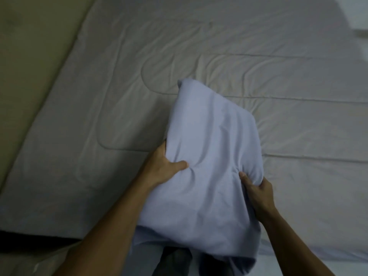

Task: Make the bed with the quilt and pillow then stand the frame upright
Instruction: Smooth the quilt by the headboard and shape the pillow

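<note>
A pale lilac pillow point(211, 156) is held up over the bed, its far corner pointing away from me. My left hand point(165, 166) grips its left side, thumb pressed into the cover. My right hand point(256, 192) pinches its right side, fingers dug into the fabric. Under it a light grey quilt point(139, 66) lies spread flat across the bed, creased, with stitched lines. The loose open end of the pillowcase hangs down near my body. No frame is in view.
A beige surface point(29, 36) runs along the quilt's left edge. A dark gap point(23, 242) shows at the lower left beside the quilt's near edge. A white patch point(358, 10) lies past the quilt's far right corner.
</note>
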### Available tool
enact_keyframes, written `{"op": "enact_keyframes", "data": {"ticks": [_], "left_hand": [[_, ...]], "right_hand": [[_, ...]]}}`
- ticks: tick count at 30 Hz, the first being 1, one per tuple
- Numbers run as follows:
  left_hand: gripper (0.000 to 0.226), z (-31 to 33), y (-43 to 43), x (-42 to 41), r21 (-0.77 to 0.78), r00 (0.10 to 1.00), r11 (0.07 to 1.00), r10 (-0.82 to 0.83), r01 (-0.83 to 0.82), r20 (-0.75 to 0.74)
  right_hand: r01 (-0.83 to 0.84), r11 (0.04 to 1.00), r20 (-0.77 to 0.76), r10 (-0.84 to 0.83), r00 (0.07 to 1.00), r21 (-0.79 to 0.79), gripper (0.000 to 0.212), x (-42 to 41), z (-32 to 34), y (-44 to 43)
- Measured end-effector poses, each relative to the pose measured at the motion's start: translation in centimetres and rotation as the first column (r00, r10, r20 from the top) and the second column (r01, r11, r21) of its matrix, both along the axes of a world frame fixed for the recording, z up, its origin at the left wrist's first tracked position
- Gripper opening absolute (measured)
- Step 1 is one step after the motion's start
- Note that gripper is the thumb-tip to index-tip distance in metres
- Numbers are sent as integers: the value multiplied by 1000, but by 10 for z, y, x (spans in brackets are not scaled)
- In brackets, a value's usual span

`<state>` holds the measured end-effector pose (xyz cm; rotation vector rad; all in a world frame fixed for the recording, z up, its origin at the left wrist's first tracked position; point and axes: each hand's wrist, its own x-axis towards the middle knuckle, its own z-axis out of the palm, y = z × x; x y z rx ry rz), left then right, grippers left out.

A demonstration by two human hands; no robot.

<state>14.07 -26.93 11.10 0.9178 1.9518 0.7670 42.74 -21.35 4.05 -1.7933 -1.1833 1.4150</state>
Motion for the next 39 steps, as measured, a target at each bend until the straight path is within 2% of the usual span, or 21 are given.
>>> {"op": "enact_keyframes", "data": {"ticks": [3, 11, 17, 20, 25, 31, 35, 39], "left_hand": [[87, 42, -31, -17, 41, 990, 999, 16, -10, -139], [99, 121, -128, -53, 28, 943, 985, 171, -170, -285], [92, 142, -188, -92, 16, 900, 960, 267, -279, -343], [93, 139, -209, -128, 3, 890, 951, 290, -309, -352], [99, 131, -234, -227, -27, 870, 930, 333, -367, -362], [99, 119, -236, -390, -83, 863, 940, 265, -330, -430], [95, 115, -216, -488, -54, 867, 966, 202, -253, -455], [92, 98, -202, -567, -92, 808, 977, 106, -194, -580]], "right_hand": [[-12, 1000, -39, 12, 999, 11, 55, -24, 32, -23], [-189, 974, -128, 206, 970, 128, 67, -85, 94, -68], [-266, 949, -172, 294, 940, 170, 58, -146, 111, -103], [-294, 941, -167, 321, 932, 169, 67, -192, 106, -121], [-303, 934, -111, 327, 938, 186, 84, -303, 84, -150], [-234, 965, -123, 248, 961, 118, 91, -478, 42, -174], [-149, 989, -195, 150, 969, 19, 84, -579, 9, -177], [-123, 992, -265, 110, 958, -33, 79, -669, -36, -175]]}}
